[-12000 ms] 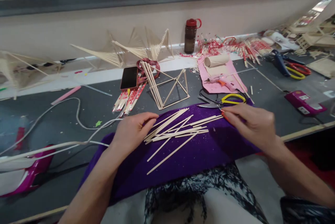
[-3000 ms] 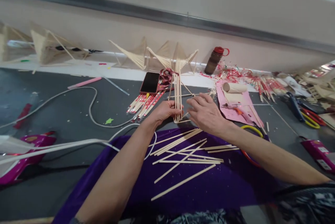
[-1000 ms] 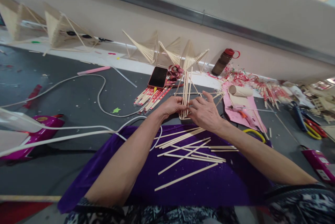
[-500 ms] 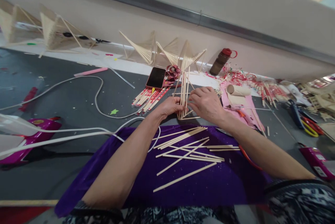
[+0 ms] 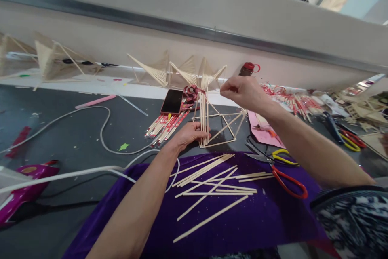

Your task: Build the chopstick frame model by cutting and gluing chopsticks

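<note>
My left hand [image 5: 192, 134] is closed on the lower part of a small frame of thin wooden sticks [image 5: 204, 117], thumb pressed against its row of upright sticks. The frame stands on the dark table, with slanting sticks spreading to its right. Raised above and to the right of it is my right hand [image 5: 247, 92], fingertips pinched together; whether they hold anything is hidden. Nearer to me, several loose wooden sticks [image 5: 211, 219] lie crossed on a purple cloth [image 5: 257, 226].
Red-handled scissors [image 5: 295, 194] lie at the cloth's right. A phone [image 5: 172, 101] rests on wrapped stick bundles. Finished stick models [image 5: 157, 69] line the wall. A white cable [image 5: 103, 123] crosses the left side. A red-lidded bottle [image 5: 248, 69] stands behind my right hand.
My right hand has lifted off the stick frame and moved up and to the right. My left hand keeps its hold. The view has shifted, and the scissors show more fully.
</note>
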Motion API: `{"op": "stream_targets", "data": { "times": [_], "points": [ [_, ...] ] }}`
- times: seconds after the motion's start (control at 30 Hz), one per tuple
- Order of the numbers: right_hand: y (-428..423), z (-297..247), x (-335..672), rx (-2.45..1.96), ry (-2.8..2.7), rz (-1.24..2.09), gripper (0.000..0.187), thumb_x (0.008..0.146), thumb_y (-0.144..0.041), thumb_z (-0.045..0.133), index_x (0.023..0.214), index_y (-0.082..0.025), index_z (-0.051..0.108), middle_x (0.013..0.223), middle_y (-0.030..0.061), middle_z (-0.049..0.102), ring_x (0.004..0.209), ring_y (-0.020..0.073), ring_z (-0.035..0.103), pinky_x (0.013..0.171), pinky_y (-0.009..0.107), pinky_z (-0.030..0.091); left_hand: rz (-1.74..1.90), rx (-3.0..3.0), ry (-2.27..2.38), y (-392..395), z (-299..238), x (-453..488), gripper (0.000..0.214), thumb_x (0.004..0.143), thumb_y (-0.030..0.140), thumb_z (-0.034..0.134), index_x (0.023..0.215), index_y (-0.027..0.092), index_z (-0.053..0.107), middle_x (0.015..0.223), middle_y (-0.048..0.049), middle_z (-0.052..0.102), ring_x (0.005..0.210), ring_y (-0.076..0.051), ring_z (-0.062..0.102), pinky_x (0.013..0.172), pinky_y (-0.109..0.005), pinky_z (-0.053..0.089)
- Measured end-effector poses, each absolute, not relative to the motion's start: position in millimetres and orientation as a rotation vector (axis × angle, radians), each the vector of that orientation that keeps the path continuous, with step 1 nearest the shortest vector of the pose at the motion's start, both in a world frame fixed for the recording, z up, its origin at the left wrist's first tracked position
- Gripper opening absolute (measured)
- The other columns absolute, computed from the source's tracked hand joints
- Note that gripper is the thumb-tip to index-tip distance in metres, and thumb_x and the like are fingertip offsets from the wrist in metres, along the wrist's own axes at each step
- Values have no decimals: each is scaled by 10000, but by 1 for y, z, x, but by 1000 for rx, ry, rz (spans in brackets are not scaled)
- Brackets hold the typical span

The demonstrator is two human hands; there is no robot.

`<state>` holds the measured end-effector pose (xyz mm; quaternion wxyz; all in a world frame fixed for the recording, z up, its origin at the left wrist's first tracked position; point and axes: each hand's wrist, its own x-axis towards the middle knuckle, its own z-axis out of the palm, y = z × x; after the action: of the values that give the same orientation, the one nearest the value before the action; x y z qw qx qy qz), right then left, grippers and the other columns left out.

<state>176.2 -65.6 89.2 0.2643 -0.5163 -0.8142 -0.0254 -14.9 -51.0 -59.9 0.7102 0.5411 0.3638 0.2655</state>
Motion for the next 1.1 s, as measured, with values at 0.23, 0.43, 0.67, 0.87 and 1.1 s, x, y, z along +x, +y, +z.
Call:
{"op": "stream_targets", "data": {
  "times": [0.23, 0.43, 0.67, 0.87, 1.1],
  "points": [
    [-2, 90, 186, -1564, -2029, 818, 110, 690, -189, 649, 781, -129, 666, 627, 32, 625, 545, 99, 553, 459, 203, 376, 575, 1189, 863, -50, -57, -17, 296, 600, 201, 736, 861, 128, 615, 726, -56, 694, 588, -150, 632, 560, -260, 500],
    [28, 79, 177, -1585, -2095, 1205, 106, 678, -215, 650, 766, -160, 671, 664, 17, 650, 587, 94, 575, 458, 184, 381, 575, 1173, 849, -50, -58, -18, 298, 616, 198, 727, 875, 125, 598, 756, -63, 694, 629, -161, 641, 558, -256, 494],
    [43, 66, 173, -1496, -2083, 1386, 98, 647, -218, 660, 710, -143, 655, 662, 18, 654, 583, 103, 595, 447, 183, 401, 571, 1175, 874, -51, -57, -19, 337, 600, 225, 744, 890, 119, 608, 757, -62, 687, 642, -155, 638, 565, -242, 484],
    [48, 56, 173, -1364, -2025, 1477, 111, 651, -197, 680, 738, -137, 649, 644, 12, 654, 557, 101, 603, 431, 170, 424, 553, 1183, 891, -51, -54, -19, 336, 595, 235, 748, 881, 125, 610, 746, -46, 679, 628, -147, 633, 591, -251, 489],
    [52, 51, 176, -1209, -1933, 1670, 132, 664, -173, 677, 772, -116, 629, 654, 32, 667, 574, 123, 629, 481, 195, 490, 557, 1193, 900, -53, -50, -18, 336, 591, 226, 744, 881, 124, 609, 736, -37, 679, 621, -146, 635, 605, -259, 497]
  ]
}}
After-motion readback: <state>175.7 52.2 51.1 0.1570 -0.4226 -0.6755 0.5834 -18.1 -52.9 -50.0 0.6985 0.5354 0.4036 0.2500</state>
